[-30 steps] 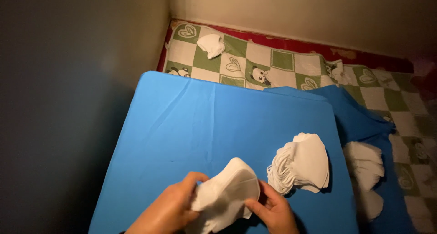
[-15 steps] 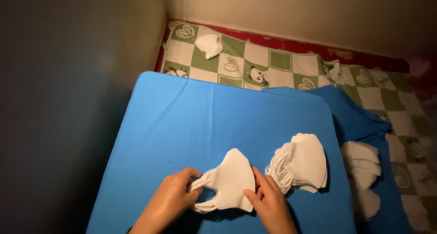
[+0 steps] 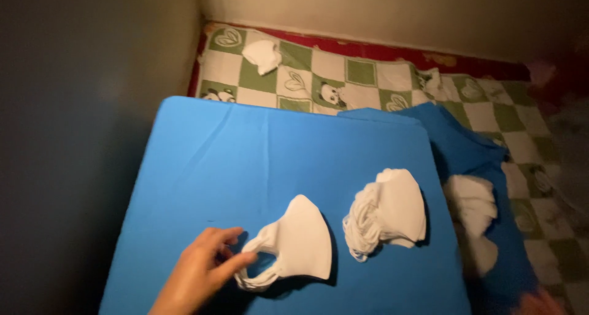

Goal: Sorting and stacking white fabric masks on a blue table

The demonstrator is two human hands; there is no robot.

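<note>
White and folded flat, the face mask (image 3: 302,240) is lying on the blue cloth (image 3: 257,161) near its front edge, its pointed end turned up and away from me and its ear loops (image 3: 256,272) bunching toward my left hand (image 3: 199,272). I am pinching those loops between my thumb and fingertips (image 3: 239,261), so my left hand is closing lightly on the elastic while the body of the mask is resting on the cloth. My right hand (image 3: 543,303) is showing only as a blurred edge at the bottom right corner, well apart from the mask, and I cannot tell whether it is open or closed.

Just to the right of the mask, a stack of the same white masks (image 3: 389,220) is sitting on the cloth, fanned a little, with its loops hanging toward the front left. Further right, past the edge of the flat surface, a second pile of white masks (image 3: 475,214) is lying lower down on a darker fold of the blue cloth (image 3: 466,152).

Beyond the cloth, a green and white checked mat (image 3: 368,82) with heart and panda patterns is covering the floor, edged in red along the pale wall (image 3: 399,11). A single white mask (image 3: 262,56) is lying on that mat near the far left corner. A dark wall (image 3: 86,106) is running along my left side.
</note>
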